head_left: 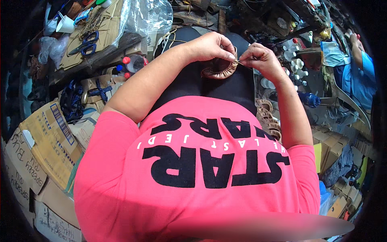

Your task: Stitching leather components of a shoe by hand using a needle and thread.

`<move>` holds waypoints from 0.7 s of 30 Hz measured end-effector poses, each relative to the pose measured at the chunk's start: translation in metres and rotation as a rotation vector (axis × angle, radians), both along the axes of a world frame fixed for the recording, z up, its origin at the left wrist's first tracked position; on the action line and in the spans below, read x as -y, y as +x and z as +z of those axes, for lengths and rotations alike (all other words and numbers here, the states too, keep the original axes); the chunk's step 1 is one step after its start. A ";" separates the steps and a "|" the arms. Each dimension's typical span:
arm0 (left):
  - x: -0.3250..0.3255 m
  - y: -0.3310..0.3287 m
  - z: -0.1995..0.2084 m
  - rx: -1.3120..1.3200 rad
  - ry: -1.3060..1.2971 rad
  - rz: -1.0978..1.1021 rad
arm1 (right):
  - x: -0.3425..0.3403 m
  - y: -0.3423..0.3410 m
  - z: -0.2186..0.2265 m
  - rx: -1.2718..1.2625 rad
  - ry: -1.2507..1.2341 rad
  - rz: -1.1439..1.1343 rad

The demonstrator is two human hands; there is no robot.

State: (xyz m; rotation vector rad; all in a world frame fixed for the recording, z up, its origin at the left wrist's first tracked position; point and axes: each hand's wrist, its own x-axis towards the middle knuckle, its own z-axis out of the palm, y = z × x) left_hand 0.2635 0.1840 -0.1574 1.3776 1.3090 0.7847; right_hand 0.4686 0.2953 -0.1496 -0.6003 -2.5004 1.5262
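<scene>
A curved brown piece with a gathered, pleated edge, which looks like a leather shoe upper, rests over my dark-clothed lap. My left hand is closed, thumb and fingers pinching the top of its rim. Just to the right, my right hand is pinched on a thin pale strand at the same rim. The two hands' fingertips are close together but apart. Whether a needle is on the strand is too small to tell. Several similar brown pleated pieces lie stacked beside my right thigh.
Blue-handled scissors lie on cardboard sheets at the left, near clear plastic. Cardboard boxes crowd the lower left. White bottles stand at the right. Another person in blue is at the far right.
</scene>
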 end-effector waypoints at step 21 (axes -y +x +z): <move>-0.018 -0.003 0.002 -0.005 -0.070 -0.245 | 0.025 -0.017 0.028 0.145 0.593 0.207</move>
